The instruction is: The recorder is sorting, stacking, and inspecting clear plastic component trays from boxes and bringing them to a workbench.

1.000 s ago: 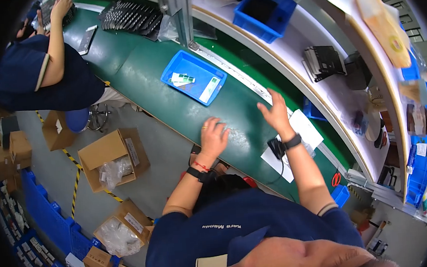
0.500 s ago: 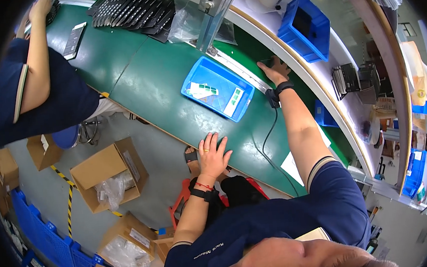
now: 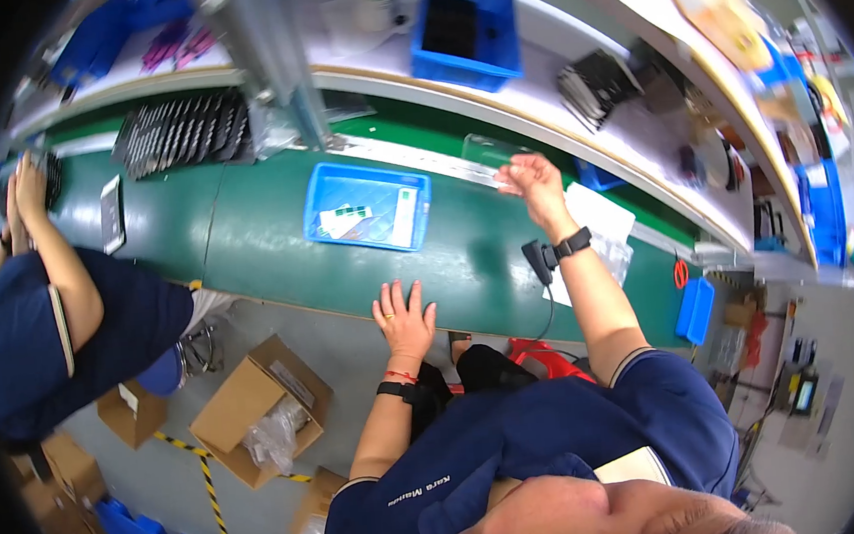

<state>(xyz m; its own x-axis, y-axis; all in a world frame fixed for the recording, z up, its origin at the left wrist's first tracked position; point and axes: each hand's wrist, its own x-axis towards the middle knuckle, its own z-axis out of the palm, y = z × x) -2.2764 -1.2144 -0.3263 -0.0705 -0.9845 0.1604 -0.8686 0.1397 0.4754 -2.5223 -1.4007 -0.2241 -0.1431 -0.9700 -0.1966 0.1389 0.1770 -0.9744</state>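
My right hand is raised over the far side of the green bench, fingers pinched on a clear rectangular sheet. The sheet extends up and left from the fingertips; its exact kind cannot be made out. My left hand lies flat at the near edge of the bench, fingers spread, holding nothing. Between the hands and to the left sits a shallow blue tray. Inside the tray are white cards with green patches and a white strip. A black device with a cable hangs at my right wristband.
Dark sleeves in a fanned row lie at the back left, near a phone. A co-worker's arm is at far left. A metal post and shelf edge border the back. White paper and red scissors lie right.
My right hand has come back from under the shelf edge and now holds the clear sheet. The view has turned to the right. My left hand stays flat on the bench edge.
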